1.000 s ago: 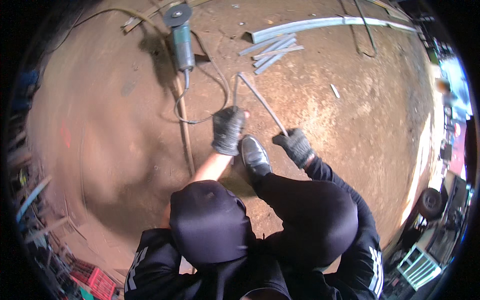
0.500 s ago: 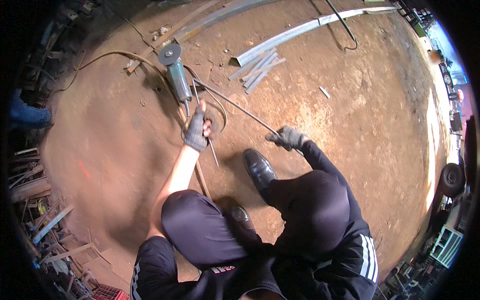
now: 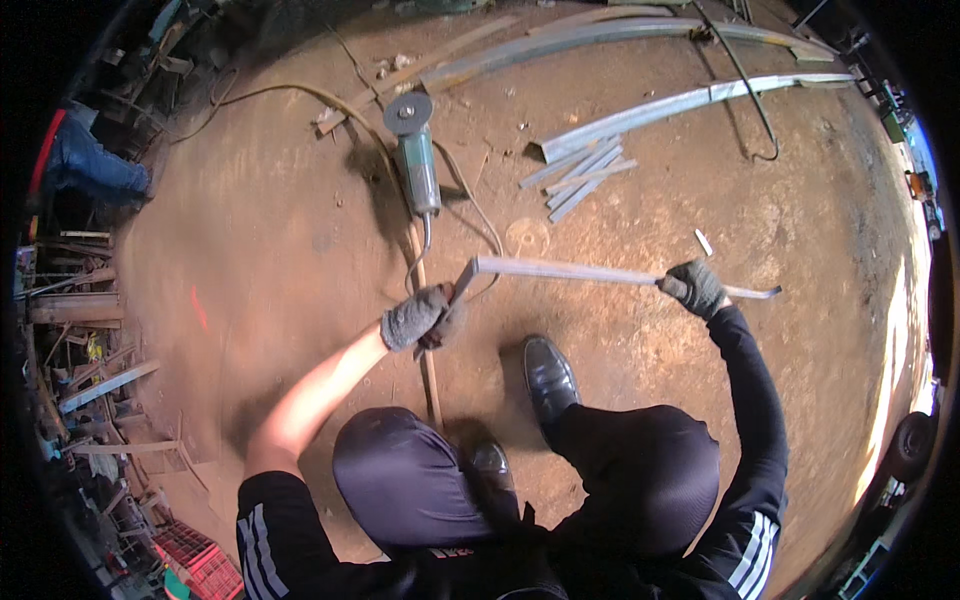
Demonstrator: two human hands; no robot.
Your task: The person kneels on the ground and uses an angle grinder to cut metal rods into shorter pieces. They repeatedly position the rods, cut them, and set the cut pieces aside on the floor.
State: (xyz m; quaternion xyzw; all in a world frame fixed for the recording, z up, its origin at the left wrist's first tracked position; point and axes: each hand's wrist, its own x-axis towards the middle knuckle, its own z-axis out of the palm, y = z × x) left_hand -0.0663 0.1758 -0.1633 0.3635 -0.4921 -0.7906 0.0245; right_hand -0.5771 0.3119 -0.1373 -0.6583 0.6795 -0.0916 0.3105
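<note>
Bent metal bar (image 3: 570,270) is gripped by left hand (image 3: 418,317) round its short leg and right hand (image 3: 692,288) round its long one, probably for steadiness, nearer than the angle grinder (image 3: 421,172), with metal strips (image 3: 588,179) to that grinder's right.

A worn brown floor (image 3: 640,385), patchily lit, spreads wide, with a short red mark (image 3: 199,307) toward the left. Jumbled scrap (image 3: 75,310) lines the left edge; a red plastic crate (image 3: 205,562) sits lower left. At right, a strip of bright light (image 3: 884,400) runs near a dark wheel (image 3: 914,440).
</note>
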